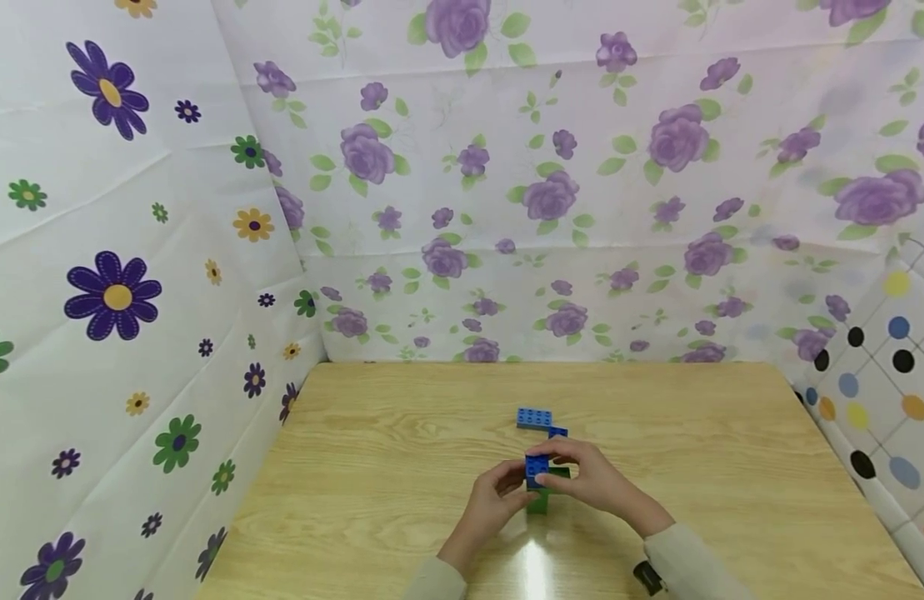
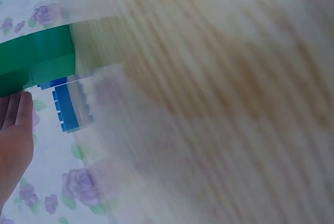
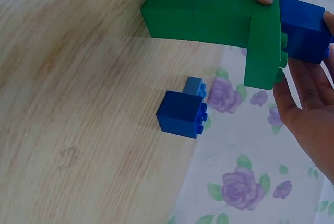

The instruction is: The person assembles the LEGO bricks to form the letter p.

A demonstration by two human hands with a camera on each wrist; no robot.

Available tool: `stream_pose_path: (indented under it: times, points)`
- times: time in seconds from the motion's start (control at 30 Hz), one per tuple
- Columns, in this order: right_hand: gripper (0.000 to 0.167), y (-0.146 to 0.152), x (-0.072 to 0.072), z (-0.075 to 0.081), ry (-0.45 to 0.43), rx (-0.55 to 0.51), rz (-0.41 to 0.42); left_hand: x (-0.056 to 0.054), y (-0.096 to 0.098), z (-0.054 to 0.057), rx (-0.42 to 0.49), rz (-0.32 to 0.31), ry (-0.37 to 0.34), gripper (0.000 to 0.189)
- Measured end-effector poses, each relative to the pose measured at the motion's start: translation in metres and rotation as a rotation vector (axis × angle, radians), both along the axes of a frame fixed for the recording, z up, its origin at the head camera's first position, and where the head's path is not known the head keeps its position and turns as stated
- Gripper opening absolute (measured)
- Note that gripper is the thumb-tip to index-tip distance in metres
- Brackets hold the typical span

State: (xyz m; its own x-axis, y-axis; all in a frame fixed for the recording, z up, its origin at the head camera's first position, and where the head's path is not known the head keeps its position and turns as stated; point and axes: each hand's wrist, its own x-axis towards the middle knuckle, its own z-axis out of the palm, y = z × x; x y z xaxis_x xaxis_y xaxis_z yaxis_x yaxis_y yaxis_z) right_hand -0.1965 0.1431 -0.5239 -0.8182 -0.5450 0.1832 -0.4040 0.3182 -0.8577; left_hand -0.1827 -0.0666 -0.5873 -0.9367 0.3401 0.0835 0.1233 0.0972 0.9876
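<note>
Low in the head view, just right of the middle, a green stack (image 1: 538, 503) is standing on the wooden counter (image 1: 372, 467), and an upper blue brick (image 1: 536, 469) is sitting at its top. The right hand (image 1: 592, 479) is holding from the right, thumb and fingers pinching the upper blue brick by its near and far sides. The left hand (image 1: 494, 500) is gripping from the left, its fingers curling about the upper part of the green stack. Beyond the hands, a loose dark blue brick (image 1: 558, 432) and a light blue brick (image 1: 534, 417) are lying on the counter.

The pieces are looking like hard moulded plastic — probably light, stiff and tough, with smooth walls that could be a little slippery under dry fingers. In the right wrist view, the top green brick is jutting out past the column below it, so a sideways shove would likely be tipping the stack or parting a seam. The flat walls near the top are offering the best steadying hold; the upper blue brick is asking for a pinch on two opposite walls — studs left free for pressing. Whether it is sitting fully home on the green studs, I cannot tell.
</note>
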Motion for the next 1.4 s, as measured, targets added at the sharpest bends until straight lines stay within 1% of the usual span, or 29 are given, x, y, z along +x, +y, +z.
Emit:
stream_pose_path:
  times: [0.1, 0.23, 0.33, 0.4, 0.5, 0.57, 0.63, 0.7, 0.77, 0.83, 0.93, 1.03, 1.2, 1.4]
  points:
    - [0.037, 0.001, 0.000, 0.002, 0.012, 0.013, 0.014, 0.001, 0.001, 0.003, 0.005, -0.010, 0.002, 0.041]
    - [0.039, 0.003, -0.001, 0.003, 0.019, 0.017, 0.028, 0.001, 0.003, 0.008, 0.003, -0.014, 0.022, 0.041]
    - [0.037, 0.007, -0.003, 0.003, 0.024, -0.005, 0.009, 0.000, 0.004, 0.009, -0.005, -0.015, 0.037, 0.040]
    - [0.034, 0.011, -0.006, 0.005, 0.033, -0.028, -0.034, 0.000, 0.004, 0.009, -0.008, -0.017, 0.047, 0.039]
    - [0.031, 0.017, -0.011, 0.008, 0.052, -0.064, -0.126, -0.001, 0.004, 0.009, -0.007, -0.013, 0.035, 0.039]
    - [0.031, 0.021, -0.013, 0.014, 0.065, -0.077, -0.181, -0.002, 0.004, 0.009, -0.006, -0.011, 0.021, 0.039]
    - [0.032, 0.024, -0.016, 0.019, 0.066, -0.089, -0.220, -0.002, 0.005, 0.010, -0.001, -0.007, 0.004, 0.039]
    - [0.033, 0.028, -0.020, 0.020, 0.058, -0.098, -0.244, -0.002, 0.005, 0.010, 0.004, -0.006, -0.001, 0.038]
    - [0.033, 0.032, -0.026, 0.012, 0.036, -0.111, -0.265, -0.002, 0.005, 0.009, 0.006, -0.007, -0.001, 0.038]
    - [0.035, 0.036, -0.035, -0.002, 0.004, -0.118, -0.284, -0.002, 0.005, 0.009, 0.010, -0.009, 0.000, 0.038]
    - [0.038, 0.039, -0.047, -0.023, -0.046, -0.140, -0.289, -0.002, 0.005, 0.009, 0.020, -0.009, 0.003, 0.038]
    - [0.042, 0.038, -0.054, -0.038, -0.090, -0.155, -0.284, -0.002, 0.006, 0.008, 0.029, -0.011, 0.009, 0.038]
    - [0.042, 0.033, -0.061, -0.053, -0.158, -0.139, -0.287, -0.002, 0.005, 0.008, 0.034, -0.009, 0.008, 0.037]
    - [0.045, 0.028, -0.066, -0.068, -0.228, -0.088, -0.307, -0.002, 0.005, 0.009, 0.035, -0.014, -0.024, 0.037]
